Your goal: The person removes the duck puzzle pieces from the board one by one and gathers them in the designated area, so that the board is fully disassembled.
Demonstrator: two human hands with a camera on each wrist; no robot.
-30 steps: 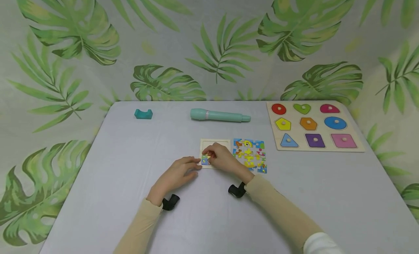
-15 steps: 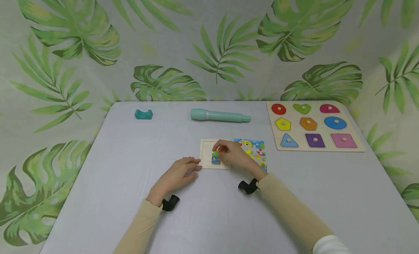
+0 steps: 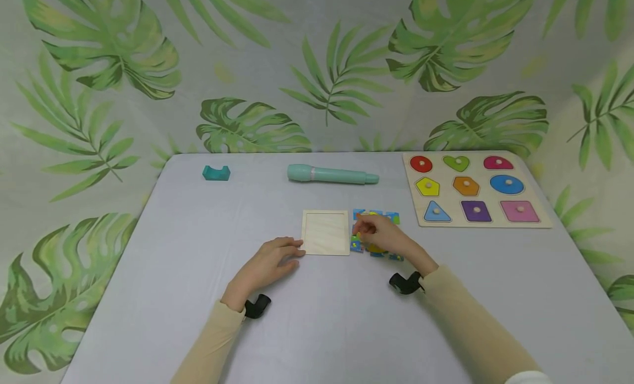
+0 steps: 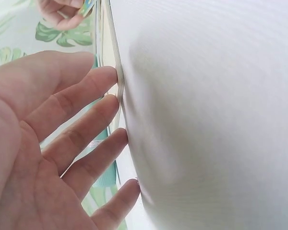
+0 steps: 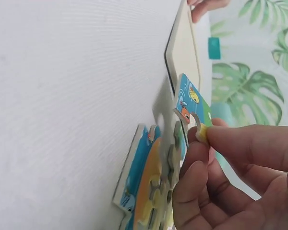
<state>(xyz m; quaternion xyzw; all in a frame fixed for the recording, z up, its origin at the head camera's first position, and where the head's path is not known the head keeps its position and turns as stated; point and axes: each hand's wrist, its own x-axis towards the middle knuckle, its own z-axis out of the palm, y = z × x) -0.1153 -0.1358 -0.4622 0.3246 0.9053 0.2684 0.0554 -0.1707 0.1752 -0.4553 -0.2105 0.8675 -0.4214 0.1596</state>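
Note:
My right hand [image 3: 383, 234] pinches a jigsaw piece [image 5: 194, 98] between thumb and fingers. The piece is blue and green with small printed fish, and its far end tilts up in the right wrist view. It is held over the left side of the loose jigsaw pieces [image 3: 393, 217], which my hand partly covers. Left of them lies a square wooden puzzle frame [image 3: 325, 233] with a bare inside. My left hand [image 3: 269, 263] rests with spread, relaxed fingers, and its fingertips [image 4: 108, 76] touch the frame's left edge.
A wooden shape board [image 3: 446, 208] with knobbed shapes lies at the back right. Behind the frame lies a mint-green microphone-shaped toy [image 3: 334, 175]. A teal notched block [image 3: 216, 173] stands at the back left. A leaf-patterned cloth hangs behind the table.
My right hand has carried the piece out of the frame, rightward to the loose pieces. The frame's inside now shows bare. My left hand has stayed in place.

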